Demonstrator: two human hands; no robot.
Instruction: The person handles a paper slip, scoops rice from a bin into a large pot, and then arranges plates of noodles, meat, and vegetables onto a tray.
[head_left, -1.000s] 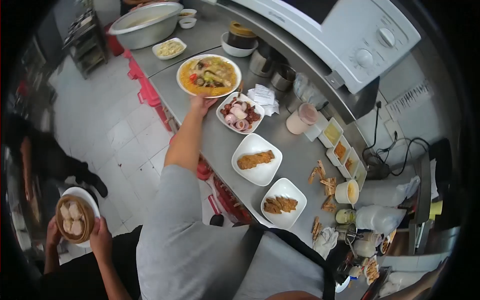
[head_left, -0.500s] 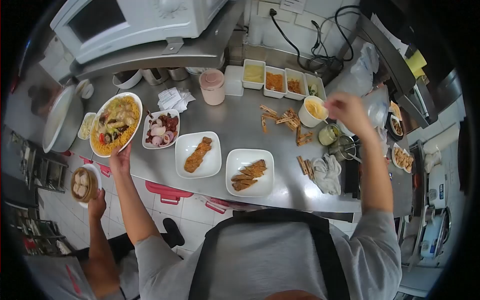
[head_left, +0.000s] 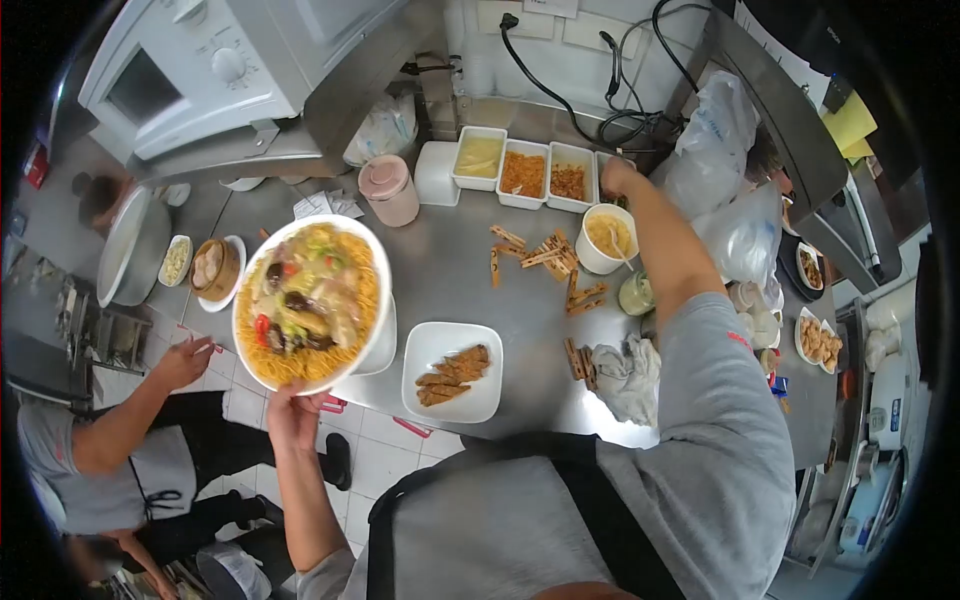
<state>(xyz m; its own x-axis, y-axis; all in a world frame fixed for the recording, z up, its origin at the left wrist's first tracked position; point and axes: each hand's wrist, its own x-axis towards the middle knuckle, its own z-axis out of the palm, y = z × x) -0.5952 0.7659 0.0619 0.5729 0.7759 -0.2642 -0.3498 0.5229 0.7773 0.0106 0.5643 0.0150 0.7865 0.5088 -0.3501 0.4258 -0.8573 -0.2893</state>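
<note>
My left hand (head_left: 293,415) grips the near edge of a big white plate (head_left: 384,285), holding it raised and tilted over the counter. On it are crispy noodles (head_left: 255,350) under a saucy topping of vegetables and mushrooms. My right arm stretches to the back of the counter, where my right hand (head_left: 620,178) is at a small white container holding something green (head_left: 621,201); its fingers are mostly hidden. Just in front stands a white tub (head_left: 590,260) of yellow food with a utensil in it. A square white dish (head_left: 415,360) holds sliced fried meat (head_left: 452,376).
White containers (head_left: 521,200) of toppings line the wall. Clothespins (head_left: 550,250), a cloth (head_left: 625,378) and a pink-lidded container (head_left: 388,190) sit on the counter. A co-worker's hand (head_left: 183,362) is at left, near a dumpling steamer (head_left: 228,272). A microwave (head_left: 190,80) is above.
The noodle plate in my left hand has moved right, over the other dishes. My right hand has gone from above the tub to the green-filled container. The co-worker has put the steamer down.
</note>
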